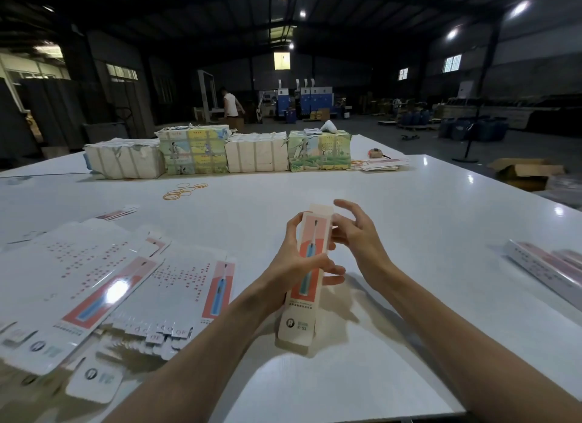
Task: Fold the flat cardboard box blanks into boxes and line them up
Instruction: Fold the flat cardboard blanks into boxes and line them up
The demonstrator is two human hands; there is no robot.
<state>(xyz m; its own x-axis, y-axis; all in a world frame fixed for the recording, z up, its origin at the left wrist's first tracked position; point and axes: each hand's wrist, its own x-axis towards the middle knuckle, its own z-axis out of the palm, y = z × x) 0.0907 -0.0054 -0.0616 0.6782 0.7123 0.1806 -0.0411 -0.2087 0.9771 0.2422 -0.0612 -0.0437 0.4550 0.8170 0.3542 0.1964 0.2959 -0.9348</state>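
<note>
A long narrow box (307,284) with a blue toothbrush printed on a pink panel stands tilted over the white table (409,208), its far flap sticking up. My left hand (296,262) grips its middle, thumb across the front. Beside the box's upper end, my right hand (356,233) has its fingers spread and bent, touching the right side. Flat box blanks (94,284) lie fanned out in a pile at the left. Folded boxes (548,268) lie side by side at the right edge.
Several wrapped bundles (220,153) stand in a row across the far side of the table, with loose rubber bands (184,191) in front of them. A small stack of blanks (382,165) and a tape measure (376,153) lie at the far right. A person (231,103) stands far back.
</note>
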